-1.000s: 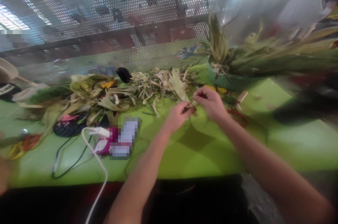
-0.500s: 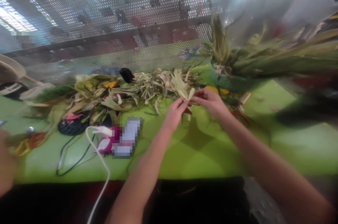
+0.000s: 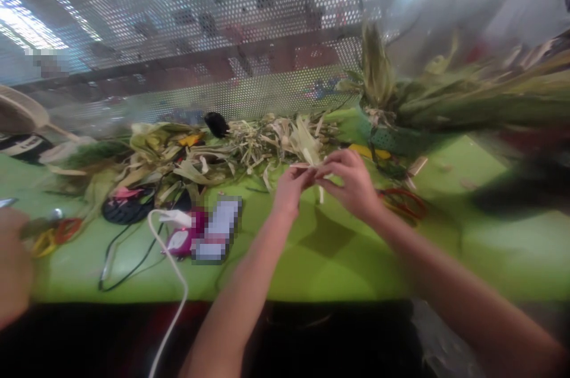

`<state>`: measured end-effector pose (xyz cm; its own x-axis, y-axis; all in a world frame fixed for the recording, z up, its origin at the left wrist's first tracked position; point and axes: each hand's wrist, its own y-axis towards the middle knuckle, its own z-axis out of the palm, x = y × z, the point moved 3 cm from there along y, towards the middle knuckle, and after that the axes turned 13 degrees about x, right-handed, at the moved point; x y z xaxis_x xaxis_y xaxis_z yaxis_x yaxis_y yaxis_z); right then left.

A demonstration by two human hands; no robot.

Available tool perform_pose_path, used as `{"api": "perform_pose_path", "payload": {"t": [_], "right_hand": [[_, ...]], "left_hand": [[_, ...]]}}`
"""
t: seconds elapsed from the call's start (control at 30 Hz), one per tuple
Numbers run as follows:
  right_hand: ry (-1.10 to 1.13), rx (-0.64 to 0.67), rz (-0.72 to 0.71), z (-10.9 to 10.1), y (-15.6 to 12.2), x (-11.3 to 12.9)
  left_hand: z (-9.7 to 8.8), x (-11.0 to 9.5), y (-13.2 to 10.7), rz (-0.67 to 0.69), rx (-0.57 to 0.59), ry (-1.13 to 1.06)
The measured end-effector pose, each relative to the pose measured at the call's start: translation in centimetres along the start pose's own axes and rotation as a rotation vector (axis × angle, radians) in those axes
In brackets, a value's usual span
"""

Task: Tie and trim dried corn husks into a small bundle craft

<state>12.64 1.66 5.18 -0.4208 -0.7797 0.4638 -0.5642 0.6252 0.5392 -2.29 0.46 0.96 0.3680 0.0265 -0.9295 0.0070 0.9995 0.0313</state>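
Over the green table [image 3: 347,259] my left hand [image 3: 290,187] and my right hand [image 3: 350,181] meet fingertip to fingertip. Both pinch a pale strip of corn husk [image 3: 319,189] that hangs down a little between them. Just behind the hands lies a heap of dry husks [image 3: 271,143]. The picture is blurred, so how the strip is folded stays unclear.
A green basket [image 3: 396,139] of unhusked corn stands at the back right. Rubber bands [image 3: 403,203] lie right of my hands. Left are a white cable [image 3: 171,259], a pink device [image 3: 182,238], a dark pouch [image 3: 122,209] and more bands [image 3: 56,234]. Another person's hand [image 3: 13,265] shows at the far left.
Both hands have lifted slightly and shifted, still joined on the husk strip. The strip stood up between the fingers half a second ago and now hangs below them.
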Motion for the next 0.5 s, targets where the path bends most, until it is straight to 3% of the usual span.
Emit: {"api": "perform_pose_path", "payload": {"t": [0.1, 0.5], "right_hand": [[-0.174, 0.083, -0.026, 1.2, -0.2, -0.1], [-0.324, 0.028, 0.063, 1.4, -0.7, -0.4]], "left_hand": [[0.1, 0.0, -0.1, -0.008, -0.021, -0.05], [0.0, -0.2, -0.4, -0.032, -0.09, 0.02]]}}
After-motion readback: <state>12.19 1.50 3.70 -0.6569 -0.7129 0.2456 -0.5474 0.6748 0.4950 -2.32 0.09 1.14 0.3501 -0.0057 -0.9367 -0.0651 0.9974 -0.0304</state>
